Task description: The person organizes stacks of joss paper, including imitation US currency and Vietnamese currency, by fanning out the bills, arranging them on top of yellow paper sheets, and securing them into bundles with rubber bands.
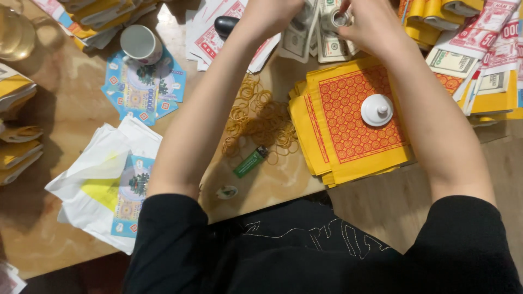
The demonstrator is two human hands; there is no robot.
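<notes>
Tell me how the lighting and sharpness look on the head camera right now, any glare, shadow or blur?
Head view: warm light; soft glare on the wooden table at upper left; shadows beside the paper stacks on the left; the yellow sheets and green lighter are sharp; both hands, left hand and right hand, are cut off by the top edge.

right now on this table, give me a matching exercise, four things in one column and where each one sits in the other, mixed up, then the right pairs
Things:
1. white lid
2. green lighter
3. cup
4. rubber bands

Places:
A. on the blue printed sheets, far left of the arms
B. on the stack of yellow and red paper
C. loose pile on the bare table between the arms
D. just below the pile of bands, near the table's edge

Pairs: 1-B, 2-D, 3-A, 4-C
</notes>
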